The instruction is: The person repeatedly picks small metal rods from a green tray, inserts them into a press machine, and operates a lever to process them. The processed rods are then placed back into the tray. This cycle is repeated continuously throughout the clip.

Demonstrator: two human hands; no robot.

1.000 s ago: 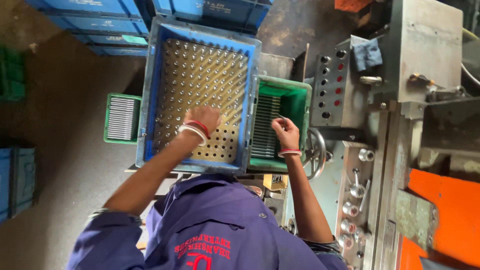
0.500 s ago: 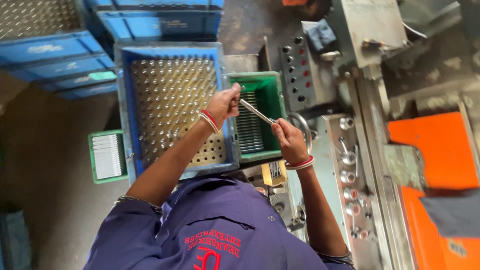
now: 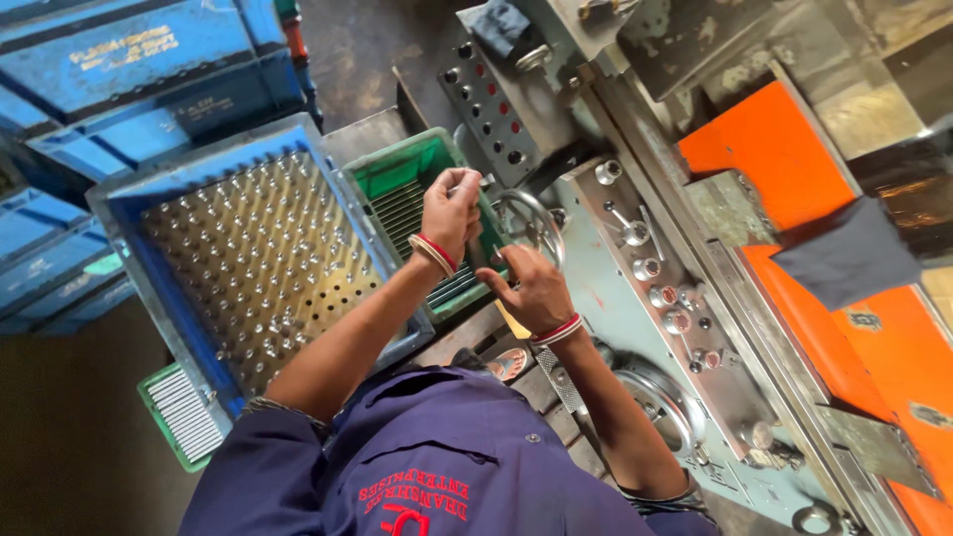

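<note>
My left hand (image 3: 452, 203) is closed in a fist over the green crate (image 3: 392, 171), which holds a row of thin metal rods (image 3: 409, 216). A short bright end of a metal rod shows at its fingers. My right hand (image 3: 531, 286) lies just to the right, fingers spread, next to the machine's round handwheel (image 3: 536, 220). Both wrists wear red and white bangles. A blue crate (image 3: 111, 203) with a perforated plate of upright pins (image 3: 248, 268) stands left of the green crate.
A grey machine with a button panel (image 3: 488, 99), knobs (image 3: 645, 268) and an orange guard (image 3: 794, 159) fills the right. A dark cloth (image 3: 844, 253) lies on it. Stacked blue crates (image 3: 129, 69) stand at the far left, and a small green crate (image 3: 184, 417) sits low left.
My left hand moved from the blue pin crate to above the green crate, carrying a thin rod. My right hand shifted right toward the handwheel. The view swung toward the machine.
</note>
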